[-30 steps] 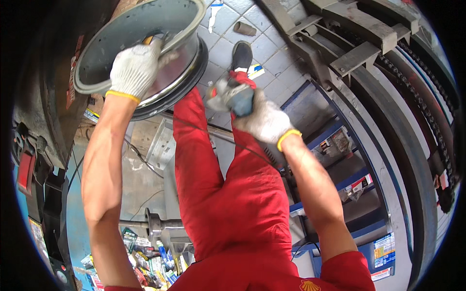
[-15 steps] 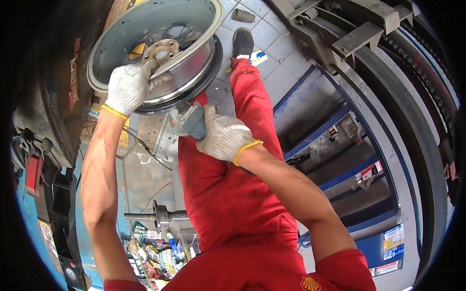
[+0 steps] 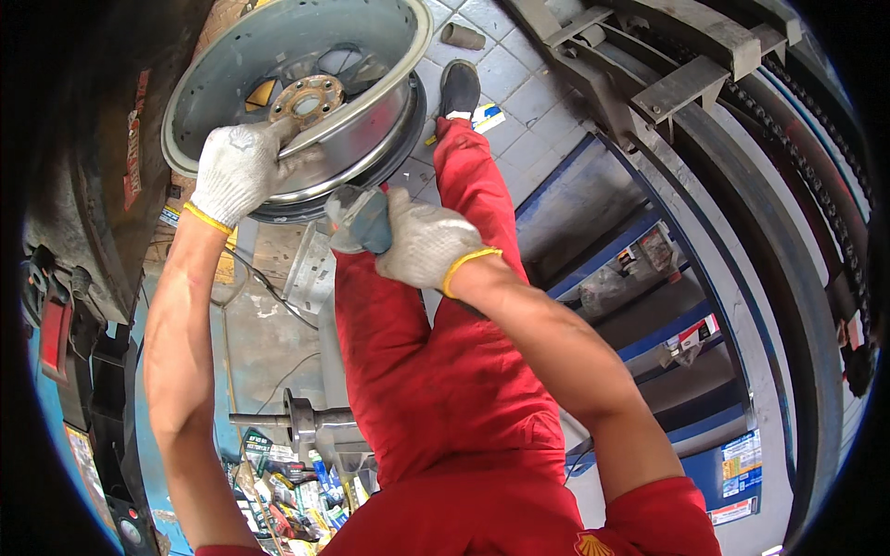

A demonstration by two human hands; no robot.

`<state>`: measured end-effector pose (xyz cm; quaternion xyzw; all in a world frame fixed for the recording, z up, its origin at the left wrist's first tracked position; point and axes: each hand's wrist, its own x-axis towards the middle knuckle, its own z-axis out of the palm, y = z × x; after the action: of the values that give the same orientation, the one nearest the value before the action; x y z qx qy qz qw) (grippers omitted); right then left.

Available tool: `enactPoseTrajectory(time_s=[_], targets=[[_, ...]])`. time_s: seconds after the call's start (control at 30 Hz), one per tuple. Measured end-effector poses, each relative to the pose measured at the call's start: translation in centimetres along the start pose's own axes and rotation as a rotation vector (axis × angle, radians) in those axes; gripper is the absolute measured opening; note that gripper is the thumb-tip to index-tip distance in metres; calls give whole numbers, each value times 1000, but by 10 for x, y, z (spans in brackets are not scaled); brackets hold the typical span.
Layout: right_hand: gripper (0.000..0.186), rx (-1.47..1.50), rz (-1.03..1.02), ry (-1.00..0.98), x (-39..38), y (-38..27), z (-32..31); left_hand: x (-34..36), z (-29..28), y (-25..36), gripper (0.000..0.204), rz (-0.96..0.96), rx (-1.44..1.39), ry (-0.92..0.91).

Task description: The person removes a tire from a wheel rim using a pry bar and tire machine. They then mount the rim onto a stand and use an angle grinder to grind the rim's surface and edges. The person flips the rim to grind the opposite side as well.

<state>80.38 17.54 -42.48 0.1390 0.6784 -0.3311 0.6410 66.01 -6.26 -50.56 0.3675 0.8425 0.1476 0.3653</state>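
Note:
A grey alloy wheel rim (image 3: 371, 153) leans at the upper left, its open barrel facing me, with a rusty hub centre (image 3: 311, 100) inside. My left hand (image 3: 239, 169), in a white knitted glove with a yellow cuff, is closed over the rim's near edge, thumb inside and fingers outside. In the same kind of glove, my right hand (image 3: 428, 243) is wrapped round the blue-grey body of an angle grinder (image 3: 360, 219). The grinder's head is just below the rim's near lower side; whether it touches the metal is hidden.
A metal shaft with a flange (image 3: 301, 419) lies below the rim, above a heap of small packets (image 3: 297, 496). A dark cable (image 3: 269, 287) runs at the left. My shoe (image 3: 460, 88) is on grey tiles near a short pipe (image 3: 463, 36). Heavy metal framework with a chain (image 3: 742, 102) stands right.
The grinder has shifted slightly up toward the rim. My left hand keeps its hold, and the whole view has tilted a little.

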Motion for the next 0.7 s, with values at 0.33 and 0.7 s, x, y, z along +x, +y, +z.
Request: enactPoseTrajectory(time_s=[0.33, 0.7], targets=[[83, -122, 154, 190, 15, 46, -48, -17, -8, -17, 43, -48, -53, -39], [79, -76, 19, -42, 13, 6, -31, -10, -34, -29, 43, -92, -61, -95]])
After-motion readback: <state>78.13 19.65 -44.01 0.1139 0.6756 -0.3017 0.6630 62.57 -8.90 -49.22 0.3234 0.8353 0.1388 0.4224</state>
